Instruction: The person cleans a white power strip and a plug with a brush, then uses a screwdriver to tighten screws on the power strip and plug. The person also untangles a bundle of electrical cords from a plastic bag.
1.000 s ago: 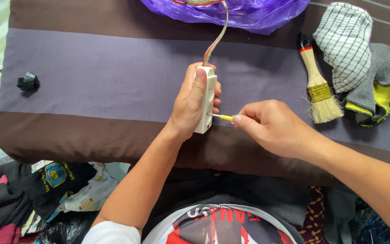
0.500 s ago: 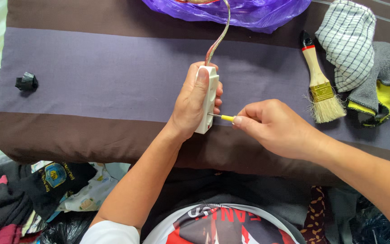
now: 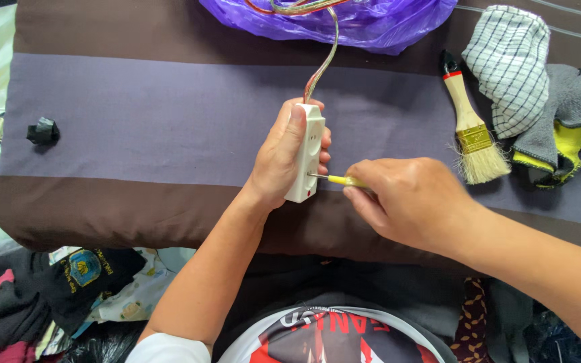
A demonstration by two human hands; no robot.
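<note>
White hard plastic makes up the power strip (image 3: pixel 305 153), which the left hand (image 3: pixel 284 158) grips around its long sides, upright on edge above the brown-and-purple striped cushion (image 3: pixel 136 121). The right hand (image 3: pixel 408 202) pinches a yellow-handled screwdriver (image 3: pixel 336 179), tip touching the strip's face. It looks light, rigid and smooth, best held by its edges, away from the stiff clear cable (image 3: pixel 323 64).

White power strip (image 3: pixel 306 154) held upright (cable at top), yellow-handled screwdriver (image 3: pixel 334 179) tip touching its side
</note>
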